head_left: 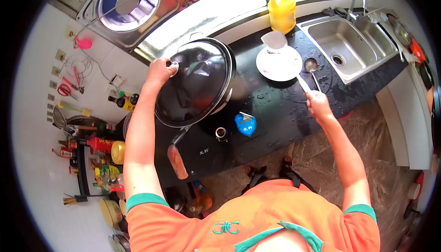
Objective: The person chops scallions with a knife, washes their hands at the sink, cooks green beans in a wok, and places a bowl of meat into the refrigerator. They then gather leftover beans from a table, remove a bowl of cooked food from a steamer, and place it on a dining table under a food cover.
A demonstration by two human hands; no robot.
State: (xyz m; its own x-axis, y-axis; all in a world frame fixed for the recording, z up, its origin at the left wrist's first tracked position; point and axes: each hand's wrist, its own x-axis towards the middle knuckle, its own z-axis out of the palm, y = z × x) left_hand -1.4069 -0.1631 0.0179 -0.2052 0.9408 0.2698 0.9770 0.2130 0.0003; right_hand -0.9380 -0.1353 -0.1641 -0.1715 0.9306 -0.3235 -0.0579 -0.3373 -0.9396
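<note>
My left hand (161, 70) grips the lid (197, 77) by its knob (174, 66), my right hand (318, 104) clasps a pale handle (302, 83); covering the pan (222, 105) looks done; what remains, I cannot tell.

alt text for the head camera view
A person's left hand grips a black lid over a wooden-handled pan; the right hand holds a spatula over a white plate. A ladle lies beside the plate, near a steel sink.

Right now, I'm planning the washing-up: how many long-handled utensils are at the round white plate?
2: a pale, broad-bladed spatula in the bare right hand, reaching over the plate, and a round-bowled steel ladle beside it. None appears hidden.
</note>
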